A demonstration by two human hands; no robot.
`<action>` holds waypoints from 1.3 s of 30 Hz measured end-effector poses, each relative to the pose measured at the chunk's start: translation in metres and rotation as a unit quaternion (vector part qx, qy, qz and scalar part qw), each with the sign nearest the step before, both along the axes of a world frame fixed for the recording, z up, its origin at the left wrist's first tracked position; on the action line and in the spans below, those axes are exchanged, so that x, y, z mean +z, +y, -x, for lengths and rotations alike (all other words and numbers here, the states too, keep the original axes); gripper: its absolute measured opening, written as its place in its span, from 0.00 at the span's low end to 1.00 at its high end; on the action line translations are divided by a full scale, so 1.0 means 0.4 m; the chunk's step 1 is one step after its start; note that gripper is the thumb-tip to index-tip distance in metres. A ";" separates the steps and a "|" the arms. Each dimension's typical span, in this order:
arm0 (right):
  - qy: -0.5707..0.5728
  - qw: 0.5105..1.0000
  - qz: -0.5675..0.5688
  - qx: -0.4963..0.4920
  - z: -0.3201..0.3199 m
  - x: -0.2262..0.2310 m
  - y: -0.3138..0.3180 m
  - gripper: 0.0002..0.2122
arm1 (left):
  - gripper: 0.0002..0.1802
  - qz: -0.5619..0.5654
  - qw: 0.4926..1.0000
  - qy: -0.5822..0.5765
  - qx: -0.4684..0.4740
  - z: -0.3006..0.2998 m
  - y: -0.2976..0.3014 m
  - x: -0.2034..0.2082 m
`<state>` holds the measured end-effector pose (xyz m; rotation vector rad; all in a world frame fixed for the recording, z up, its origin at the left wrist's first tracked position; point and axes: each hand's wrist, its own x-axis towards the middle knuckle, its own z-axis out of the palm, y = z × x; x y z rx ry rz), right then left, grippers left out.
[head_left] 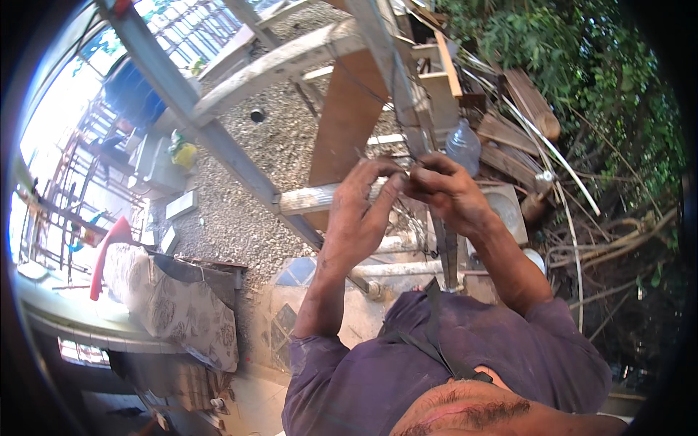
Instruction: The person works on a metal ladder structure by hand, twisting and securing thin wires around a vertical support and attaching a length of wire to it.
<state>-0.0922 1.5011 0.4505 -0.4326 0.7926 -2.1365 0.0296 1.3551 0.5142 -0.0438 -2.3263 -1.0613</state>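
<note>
Both my hands are raised and close together in front of my chest, beside a grey ladder-like frame (234, 161) with pale rungs. My left hand (358, 211) has its thumb and fingers brought together in a pinch. Facing it, my right hand (452, 195) is also closed, its fingertips almost touching the left ones. What they pinch is too small and too hidden to name. A dark upright post (445, 254) of the frame runs below the fingers. Behind the left hand leans a brown board (345, 120).
Gravel (265, 156) covers the ground beyond the frame. A clear plastic bottle (463, 149) stands by scrap planks (529, 102) and a white pipe (563, 161) at right, near dense foliage (574, 51). At left are a cloth-covered piece (174, 301) and a blue barrel (134, 94).
</note>
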 end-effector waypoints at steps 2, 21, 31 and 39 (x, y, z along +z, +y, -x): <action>0.101 0.994 -0.032 -0.013 0.023 0.001 0.033 0.10 | 0.13 -0.212 0.969 -0.092 -0.088 -0.022 -0.003 -0.004; 0.419 0.842 -0.183 -0.287 -0.007 0.123 0.120 0.03 | 0.14 -0.119 0.988 -0.043 -0.093 -0.034 0.052 -0.057; 0.102 0.992 0.052 -0.045 -0.048 -0.081 0.006 0.07 | 0.16 -0.295 0.925 -0.134 -0.197 0.000 0.034 -0.061; 0.238 0.954 -0.139 -0.115 -0.024 -0.001 0.081 0.05 | 0.17 -0.331 0.911 -0.169 -0.178 -0.029 -0.045 -0.034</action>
